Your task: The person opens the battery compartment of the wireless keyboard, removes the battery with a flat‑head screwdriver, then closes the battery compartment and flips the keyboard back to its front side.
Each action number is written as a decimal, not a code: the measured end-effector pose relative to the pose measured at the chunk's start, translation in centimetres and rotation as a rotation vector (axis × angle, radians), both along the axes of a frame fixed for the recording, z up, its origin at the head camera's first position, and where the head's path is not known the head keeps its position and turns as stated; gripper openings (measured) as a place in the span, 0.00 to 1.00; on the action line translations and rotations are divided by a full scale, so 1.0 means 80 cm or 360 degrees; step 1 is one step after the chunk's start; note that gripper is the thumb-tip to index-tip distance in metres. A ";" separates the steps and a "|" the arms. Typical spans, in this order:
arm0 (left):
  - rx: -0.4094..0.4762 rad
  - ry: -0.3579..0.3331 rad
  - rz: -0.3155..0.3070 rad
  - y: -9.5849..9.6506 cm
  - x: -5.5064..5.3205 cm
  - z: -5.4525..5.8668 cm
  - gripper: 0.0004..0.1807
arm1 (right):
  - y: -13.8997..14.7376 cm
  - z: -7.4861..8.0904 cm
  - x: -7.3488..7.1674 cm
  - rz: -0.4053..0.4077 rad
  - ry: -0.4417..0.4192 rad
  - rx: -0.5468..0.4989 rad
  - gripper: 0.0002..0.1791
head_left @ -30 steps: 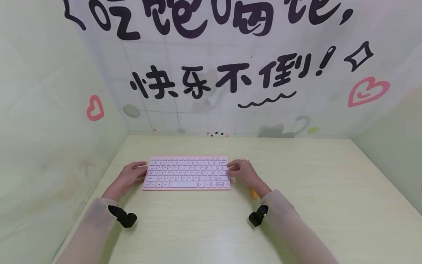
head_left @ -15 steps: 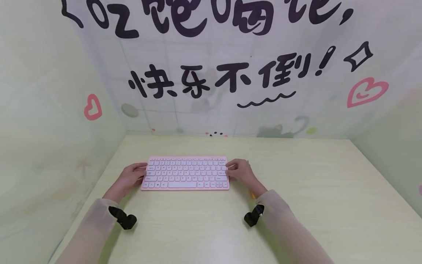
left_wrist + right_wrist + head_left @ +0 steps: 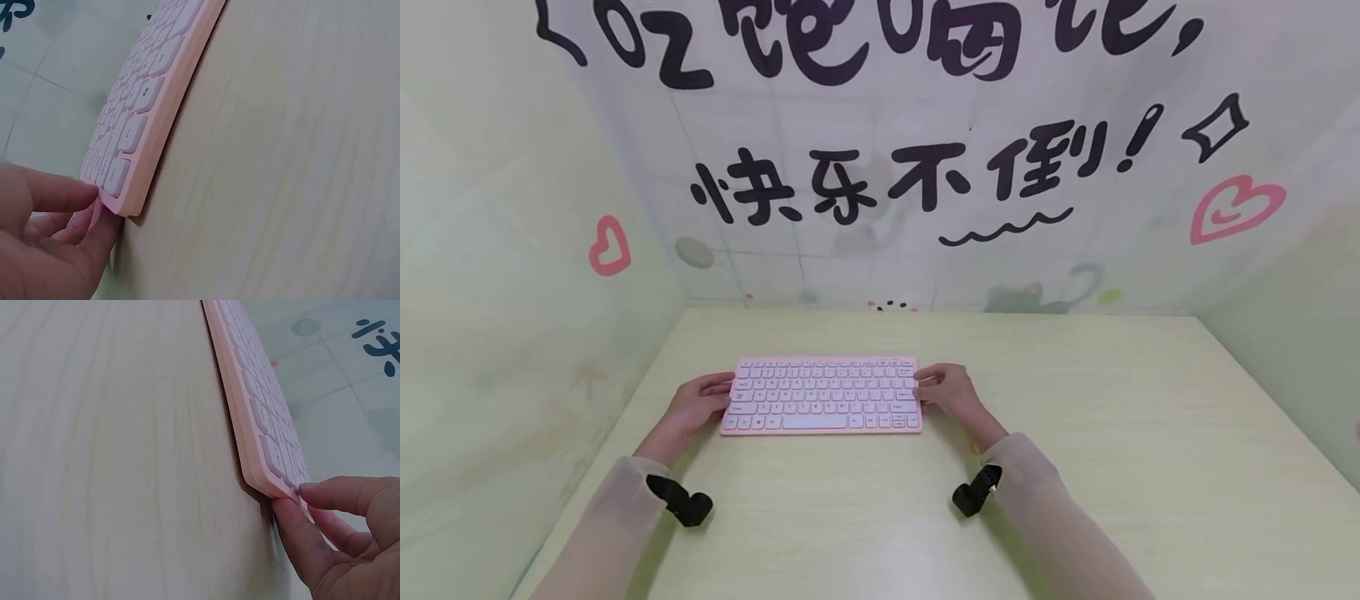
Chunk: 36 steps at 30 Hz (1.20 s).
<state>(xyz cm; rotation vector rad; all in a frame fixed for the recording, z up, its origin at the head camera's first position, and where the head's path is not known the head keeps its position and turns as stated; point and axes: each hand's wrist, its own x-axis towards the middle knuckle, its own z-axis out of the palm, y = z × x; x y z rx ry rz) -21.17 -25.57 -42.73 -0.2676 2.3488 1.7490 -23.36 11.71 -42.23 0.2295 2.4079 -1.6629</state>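
- From where I stand, a slim rectangular pink keyboard with pale keys (image 3: 822,396) is left of centre on the pale wood-grained worktop (image 3: 1112,433), its long sides running left to right.
- The left hand (image 3: 694,406) pinches the keyboard's left end, one fingertip at the upper rim and another digit against the lower side; this grip is parted only by the thin edge between.
- The right hand (image 3: 952,393) has a matching grip on the right end, pinching it by the near corner, its other fingers bent behind.
- The keyboard's near long edge sits very close to the worktop with a dark line of shadow under it; I can't tell whether it touches.
- A narrow strip of worktop separates the left hand from the pale left wall (image 3: 490,333), and another strip lies between the keyboard's far edge and the white back wall with black lettering (image 3: 887,258).
- The widest room for moving is to the right, toward the pale green right wall (image 3: 1307,333); the near side has a good stretch too, between the two forearms.
- A small orange object (image 3: 976,447), mostly hidden, shows beside the right wrist, well within the right arm's reach.
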 end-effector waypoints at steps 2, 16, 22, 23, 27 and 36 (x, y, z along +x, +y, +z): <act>0.0023 0.0013 -0.0020 -0.003 0.000 -0.002 0.26 | 0.000 0.001 0.000 -0.0008 -0.0016 -0.0002 0.13; 0.0102 0.0149 -0.0157 -0.009 0.003 0.006 0.27 | 0.015 0.016 0.000 -0.0005 -0.0012 -0.0016 0.15; 0.0166 0.0147 -0.0193 -0.010 0.007 0.014 0.28 | 0.018 0.025 -0.001 0.0022 0.0004 -0.0071 0.15; 0.0195 0.0154 -0.0204 -0.011 0.007 0.015 0.28 | 0.018 0.026 -0.001 0.0022 0.0006 -0.0083 0.15; 0.0318 0.0184 -0.0240 -0.014 0.009 0.018 0.29 | 0.018 0.029 -0.001 0.0041 0.0011 -0.0124 0.16; 0.0360 0.0233 -0.0271 -0.010 0.016 0.038 0.30 | 0.019 0.033 0.000 0.0039 0.0012 -0.0161 0.16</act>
